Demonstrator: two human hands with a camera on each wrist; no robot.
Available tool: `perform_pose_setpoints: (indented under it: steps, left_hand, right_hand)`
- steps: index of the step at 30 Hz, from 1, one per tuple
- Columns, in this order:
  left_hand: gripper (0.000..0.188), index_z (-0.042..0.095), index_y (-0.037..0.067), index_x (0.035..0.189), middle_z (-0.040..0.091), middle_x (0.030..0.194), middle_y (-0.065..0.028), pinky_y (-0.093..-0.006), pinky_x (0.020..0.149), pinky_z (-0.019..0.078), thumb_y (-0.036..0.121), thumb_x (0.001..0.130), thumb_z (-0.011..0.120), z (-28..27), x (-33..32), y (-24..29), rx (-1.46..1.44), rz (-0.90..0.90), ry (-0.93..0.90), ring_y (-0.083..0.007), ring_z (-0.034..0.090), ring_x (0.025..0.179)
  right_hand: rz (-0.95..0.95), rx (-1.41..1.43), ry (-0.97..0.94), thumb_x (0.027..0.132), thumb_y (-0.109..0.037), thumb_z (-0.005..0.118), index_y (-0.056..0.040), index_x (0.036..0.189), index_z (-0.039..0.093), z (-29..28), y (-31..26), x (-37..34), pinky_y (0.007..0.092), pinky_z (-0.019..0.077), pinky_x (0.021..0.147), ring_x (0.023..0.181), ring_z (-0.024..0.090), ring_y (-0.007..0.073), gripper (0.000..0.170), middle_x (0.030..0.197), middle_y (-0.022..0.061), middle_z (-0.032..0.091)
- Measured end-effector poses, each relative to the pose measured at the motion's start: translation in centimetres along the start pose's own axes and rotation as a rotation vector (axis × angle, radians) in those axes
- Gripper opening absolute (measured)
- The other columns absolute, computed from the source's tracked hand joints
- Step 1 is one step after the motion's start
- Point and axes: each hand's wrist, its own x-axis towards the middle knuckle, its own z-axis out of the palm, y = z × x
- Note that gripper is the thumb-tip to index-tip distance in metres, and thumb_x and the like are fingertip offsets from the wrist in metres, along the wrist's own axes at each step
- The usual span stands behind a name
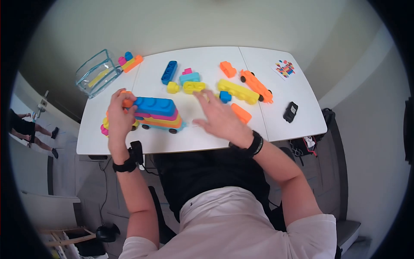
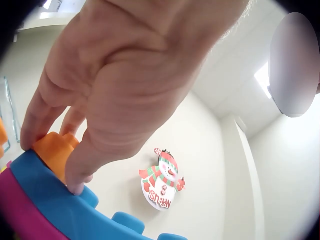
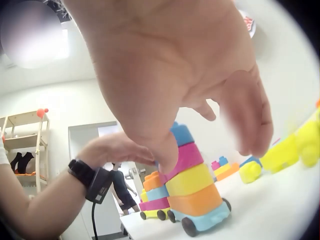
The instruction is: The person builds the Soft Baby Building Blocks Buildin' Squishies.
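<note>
My left hand (image 1: 121, 116) pinches a small orange block (image 2: 54, 151) between thumb and fingers, at the end of a long blue brick (image 1: 154, 106). That brick tops a stack of magenta, yellow and orange layers on a light blue wheeled base (image 3: 207, 220). A second, lower block vehicle (image 3: 156, 194) stands beside it, partly hidden behind the left hand in the head view. My right hand (image 1: 226, 121) hovers with spread fingers over the table, holding nothing. Its fingertips are close to a yellow block (image 1: 194, 87) with studs.
Loose pieces lie on the white table (image 1: 215, 144): a dark blue bar (image 1: 169, 72), a long yellow piece (image 1: 238, 91), an orange wheeled base (image 1: 256, 86) and several smaller blocks. A clear bag (image 1: 98, 74) sits at the left, a black device (image 1: 290, 112) at the right.
</note>
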Motion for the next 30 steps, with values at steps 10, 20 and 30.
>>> perform_pose_setpoints:
  steps: [10, 20, 30]
  left_hand:
    - [0.037, 0.079, 0.011, 0.119, 0.065, 0.157, -0.0129, -0.0500, 0.114, 0.0562, -0.007, 0.087, 0.082, -2.0, 0.4, -4.2, -0.073, -0.088, 0.063, -0.0342, 0.065, 0.142]
    - [0.025, 0.079, 0.011, 0.121, 0.075, 0.143, -0.0106, -0.0488, 0.121, 0.0481, 0.012, 0.096, 0.080, -1.5, 1.3, 7.6, -0.277, 0.076, 0.088, -0.0311, 0.066, 0.140]
    - [0.026, 0.078, 0.007, 0.118, 0.079, 0.135, -0.0102, -0.0415, 0.113, 0.0528, 0.005, 0.092, 0.083, 0.9, 1.7, 12.6, -0.353, 0.221, -0.131, -0.0272, 0.070, 0.133]
  right_hand:
    - [0.778, -0.489, -0.045, 0.093, -0.023, 0.082, -0.0065, 0.136, 0.067, -6.5, 20.2, -1.8, 0.0506, 0.0618, 0.100, 0.129, 0.067, 0.0371, 0.049, 0.135, 0.0188, 0.068]
    - [0.714, -0.291, -0.021, 0.088, -0.040, 0.088, -0.0086, 0.140, 0.069, -6.6, 22.0, -4.8, 0.0504, 0.0598, 0.104, 0.127, 0.069, 0.0370, 0.064, 0.134, 0.0199, 0.071]
    - [0.703, -0.196, 0.224, 0.080, -0.021, 0.093, -0.0074, 0.128, 0.078, -9.7, 19.4, -6.3, 0.0479, 0.0608, 0.101, 0.116, 0.072, 0.0406, 0.052, 0.128, 0.0226, 0.073]
